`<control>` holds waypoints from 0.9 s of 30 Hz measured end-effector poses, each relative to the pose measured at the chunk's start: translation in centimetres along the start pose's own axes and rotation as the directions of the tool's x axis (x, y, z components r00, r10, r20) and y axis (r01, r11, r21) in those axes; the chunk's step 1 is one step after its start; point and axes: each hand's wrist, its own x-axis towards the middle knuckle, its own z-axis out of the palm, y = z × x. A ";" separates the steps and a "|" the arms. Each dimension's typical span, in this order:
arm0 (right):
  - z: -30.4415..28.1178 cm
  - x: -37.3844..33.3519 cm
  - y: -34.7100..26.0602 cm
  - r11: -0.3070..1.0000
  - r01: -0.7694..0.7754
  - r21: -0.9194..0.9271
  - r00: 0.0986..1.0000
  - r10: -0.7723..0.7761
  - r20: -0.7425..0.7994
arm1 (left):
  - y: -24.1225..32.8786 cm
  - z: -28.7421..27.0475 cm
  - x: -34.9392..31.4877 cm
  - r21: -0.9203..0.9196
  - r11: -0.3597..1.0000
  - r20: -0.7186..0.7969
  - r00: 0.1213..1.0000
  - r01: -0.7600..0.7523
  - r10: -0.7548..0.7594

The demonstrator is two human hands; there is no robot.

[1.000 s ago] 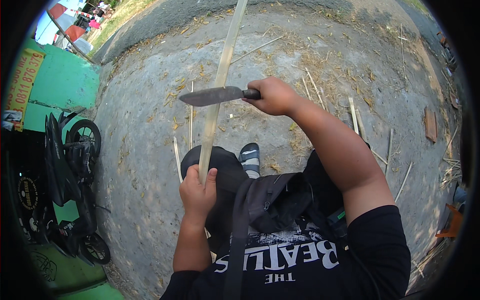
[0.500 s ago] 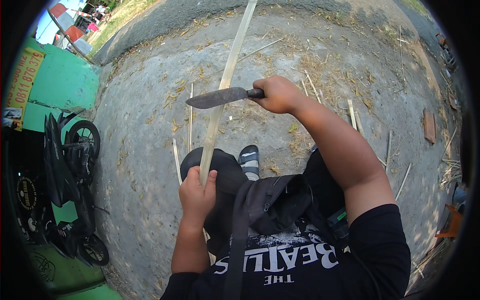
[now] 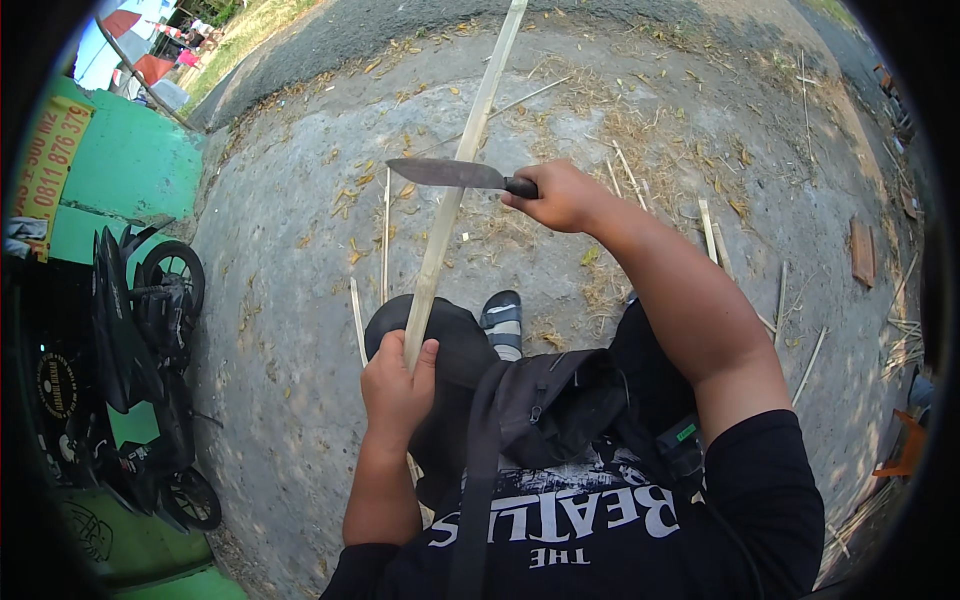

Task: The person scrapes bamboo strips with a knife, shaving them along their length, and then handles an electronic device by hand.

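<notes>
A long pale strip, which looks like split bamboo (image 3: 436, 246), slants up and away from my left hand (image 3: 397, 385). That hand is closed around its near end, thumb along the side, beside my left knee. My right hand (image 3: 563, 197) grips the dark handle of a broad-bladed knife (image 3: 445, 172). The blade points left and crosses the strip partway along; whether its edge bites into the strip I cannot tell. The strip's far end runs out at the top edge of the view.
Thin loose strips (image 3: 386, 235) lie on the grey ground in front of me, with more at the right. A black motorcycle (image 3: 150, 320) stands at the left by a green wall (image 3: 140, 165). A reddish-brown block (image 3: 862, 252) lies far right. Dry leaves are scattered about.
The knife has shifted slightly farther along the strip, away from me, and its blade now lies more level. My left hand keeps its hold in nearly the same place.
</notes>
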 end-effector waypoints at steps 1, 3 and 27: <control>0.0 -0.4 -1.1 1.000 -0.003 -0.001 1.000 0.003 -0.001 | 0.2 0.1 0.0 -0.002 1.000 0.002 1.000 -0.002 0.002; 0.8 -0.7 -2.8 0.971 0.149 -0.188 0.985 -0.129 0.112 | 0.5 0.1 0.0 -0.024 1.000 -0.015 1.000 -0.009 0.008; -2.9 0.0 -0.7 0.999 -0.037 -0.039 0.997 0.040 0.062 | -2.5 -3.4 -3.7 -0.372 0.909 0.191 0.974 0.188 -0.123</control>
